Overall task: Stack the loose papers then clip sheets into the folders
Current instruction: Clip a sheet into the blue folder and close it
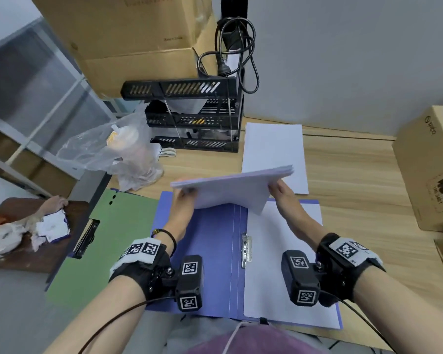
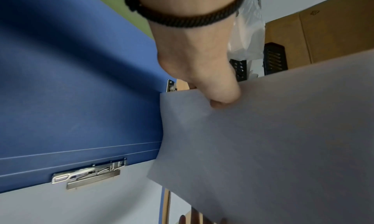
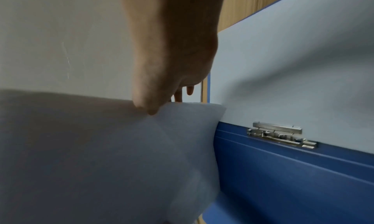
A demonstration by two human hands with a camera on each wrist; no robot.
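gripping paper stack [image 1: 230, 190] both ends, left hand [image 1: 183, 200], right hand [image 1: 283, 194], above open blue folder [image 1: 210, 251].

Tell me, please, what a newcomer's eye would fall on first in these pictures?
First, the stack of white paper that the left hand and right hand hold tilted above the open blue folder. Sheets already lie by its metal clip. A green folder lies to the left.
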